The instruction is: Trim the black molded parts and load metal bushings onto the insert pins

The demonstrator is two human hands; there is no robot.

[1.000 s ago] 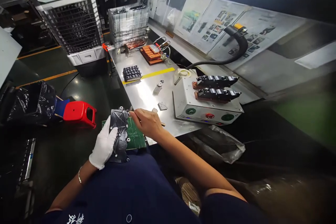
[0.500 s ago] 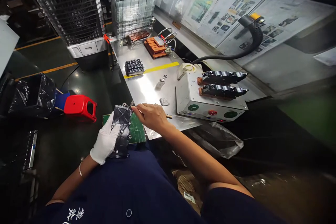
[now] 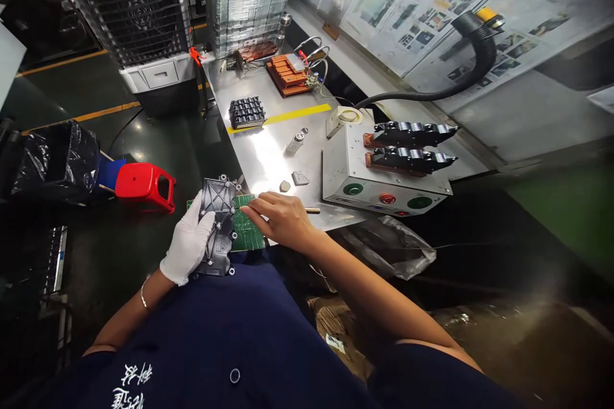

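Observation:
My left hand (image 3: 186, 244), in a white glove, is wrapped round a black cast housing cover (image 3: 219, 239) with ribs and round bosses along its edge. The cover is held upright in front of my shirt. My right hand (image 3: 281, 220) is bare, with its fingers closed in a pinch just right of the cover, slightly apart from it. What the pinch holds, if anything, is hidden. A thin stick end (image 3: 313, 210) shows beyond the right hand; whether it is held I cannot tell. Behind the cover lies a green mat (image 3: 248, 233).
On the metal table (image 3: 307, 140) are a black ribbed part (image 3: 247, 113), a small bottle (image 3: 296, 142), a grey block (image 3: 300, 177), and an orange fixture (image 3: 290, 75). A control box (image 3: 388, 182) bears two black parts. A red stool (image 3: 145, 187) stands on the left floor.
My right hand has moved off the cover's edge, a little right and down. The cover has turned slightly. A small pale piece on the table now shows above the right hand.

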